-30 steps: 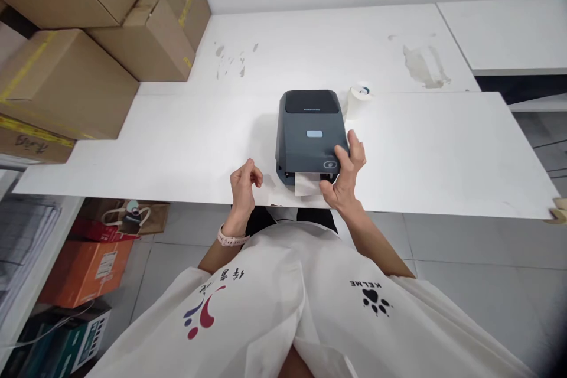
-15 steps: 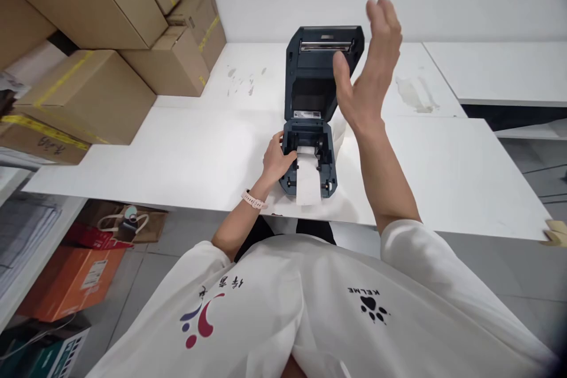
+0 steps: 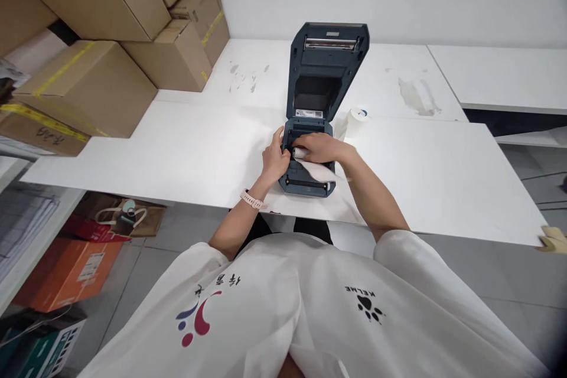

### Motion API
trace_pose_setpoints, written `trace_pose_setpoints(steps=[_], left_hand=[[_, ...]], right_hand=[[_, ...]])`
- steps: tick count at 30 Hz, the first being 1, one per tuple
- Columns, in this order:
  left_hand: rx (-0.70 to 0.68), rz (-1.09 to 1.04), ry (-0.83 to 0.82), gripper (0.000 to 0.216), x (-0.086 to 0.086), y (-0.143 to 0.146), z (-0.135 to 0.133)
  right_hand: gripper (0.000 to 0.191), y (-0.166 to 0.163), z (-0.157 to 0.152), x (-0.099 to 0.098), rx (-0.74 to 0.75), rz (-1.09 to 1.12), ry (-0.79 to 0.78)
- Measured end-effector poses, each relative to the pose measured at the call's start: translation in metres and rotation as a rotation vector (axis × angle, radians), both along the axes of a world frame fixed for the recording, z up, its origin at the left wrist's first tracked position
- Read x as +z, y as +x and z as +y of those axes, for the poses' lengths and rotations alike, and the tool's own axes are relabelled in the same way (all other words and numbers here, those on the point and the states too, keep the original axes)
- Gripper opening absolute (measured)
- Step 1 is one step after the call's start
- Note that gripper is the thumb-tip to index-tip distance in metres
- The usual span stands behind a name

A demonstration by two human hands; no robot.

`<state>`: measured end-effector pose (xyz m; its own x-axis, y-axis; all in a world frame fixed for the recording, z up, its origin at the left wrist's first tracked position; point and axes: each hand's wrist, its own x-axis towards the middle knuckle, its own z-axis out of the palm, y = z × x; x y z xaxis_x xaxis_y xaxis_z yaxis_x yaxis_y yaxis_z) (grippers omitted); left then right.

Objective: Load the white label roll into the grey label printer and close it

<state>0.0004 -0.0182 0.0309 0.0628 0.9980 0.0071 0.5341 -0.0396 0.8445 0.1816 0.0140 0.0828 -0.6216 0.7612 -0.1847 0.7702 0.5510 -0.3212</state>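
While the left hand point(image 3: 274, 160) grips the open printer point(image 3: 315, 124) at its nine o'clock side, the right hand point(image 3: 319, 147) curls over the paper point(image 3: 319, 172) inside.

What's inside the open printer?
Inside the printer, white paper trails out the front. The right hand lies over it and the left hand grips the side, hiding the roll.

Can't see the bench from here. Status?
Left hand on the printer base. Right hand inside, on the label paper. Lid up.
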Motion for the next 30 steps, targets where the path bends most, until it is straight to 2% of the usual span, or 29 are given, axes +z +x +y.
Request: trace_pose_setpoints(steps=[3, 4, 6, 8, 10, 13, 15, 18, 21, 23, 27, 30], left_hand=[[-0.007, 0.012, -0.001, 0.075, 0.001, -0.001, -0.002], [-0.006, 0.005, -0.002, 0.073, 0.001, -0.001, -0.003], [-0.005, -0.018, -0.001, 0.072, 0.000, -0.001, -0.004], [-0.001, -0.037, 0.006, 0.071, -0.001, -0.001, -0.004], [0.009, -0.049, 0.015, 0.070, -0.002, 0.000, -0.003], [0.022, -0.071, 0.008, 0.071, -0.002, 0.000, -0.003], [0.028, -0.091, -0.004, 0.071, -0.001, 0.001, -0.004], [0.034, -0.107, -0.010, 0.071, 0.001, 0.001, -0.005], [0.034, -0.090, -0.005, 0.073, 0.000, 0.001, -0.004], [0.036, -0.075, 0.002, 0.074, -0.002, 0.002, -0.003], [0.053, -0.075, 0.012, 0.075, -0.005, 0.002, -0.002], [0.058, -0.092, 0.002, 0.074, -0.004, 0.002, -0.003]], right_hand=[[0.045, 0.054, -0.022, 0.020, 0.106, 0.458, -0.101], [0.043, 0.076, -0.033, 0.024, 0.071, 0.595, -0.102], [0.037, 0.119, -0.053, 0.022, -0.110, 0.765, -0.111], [0.037, 0.151, -0.064, 0.007, -0.373, 0.804, -0.121], [0.045, 0.170, -0.062, -0.019, -0.630, 0.813, -0.128], [0.058, 0.178, -0.045, -0.063, -0.860, 0.910, -0.136], [0.063, 0.178, -0.033, -0.085, -0.885, 0.965, -0.135], [0.072, 0.183, -0.016, -0.099, -0.856, 1.027, -0.094], [0.086, 0.191, 0.008, -0.097, -0.886, 1.061, -0.017], [0.091, 0.191, 0.030, -0.093, -0.895, 0.994, -0.021], [0.077, 0.177, 0.063, -0.086, -0.842, 0.900, -0.057], [0.063, 0.166, 0.061, -0.077, -0.748, 0.954, 0.018]])
